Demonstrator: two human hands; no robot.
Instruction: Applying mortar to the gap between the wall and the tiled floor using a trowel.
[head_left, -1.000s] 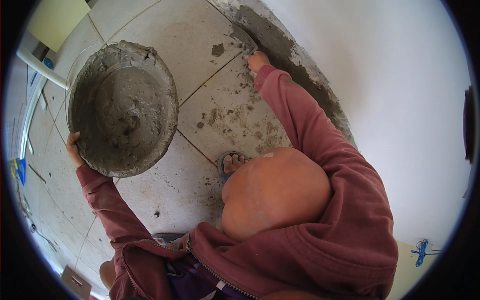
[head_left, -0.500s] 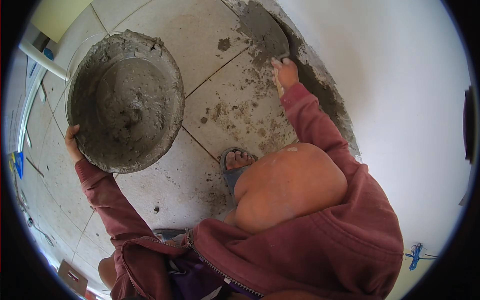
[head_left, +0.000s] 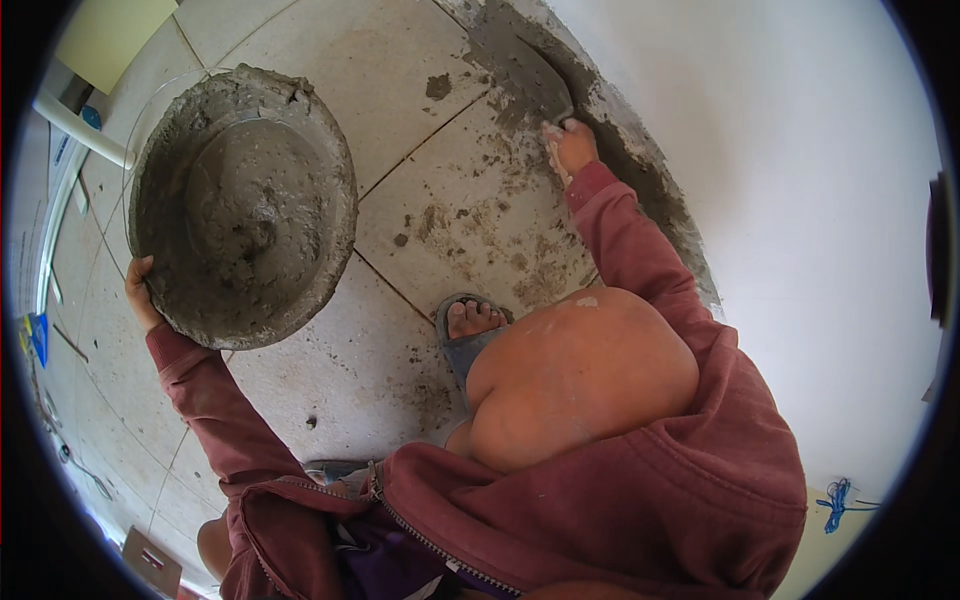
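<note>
My left hand (head_left: 142, 294) grips the rim of a round bucket (head_left: 335, 275) at its lower left side. Wet grey mortar (head_left: 270, 190) lies inside it, and the rim is thickly caked. At the foot of the white wall, my right hand (head_left: 572, 148) is closed round the handle of a trowel (head_left: 543, 88). The trowel's mortar-smeared blade rests low over the grey mortar along the wall's base, and its outline partly blends into it. Most of the handle is hidden by my fingers.
Pale floor tiles (head_left: 320, 385) carry crumbs and smears of mortar. The white wall (head_left: 790, 200) rises along the right. A white pipe (head_left: 85, 130) juts in at the left, and blue wire (head_left: 836, 505) sticks out at the lower right. My sandalled foot (head_left: 470, 325) stands between bucket and wall.
The bucket, with my left hand on its rim, has shifted slightly left in the view. My right hand and the trowel stay at nearly the same spot by the wall.
</note>
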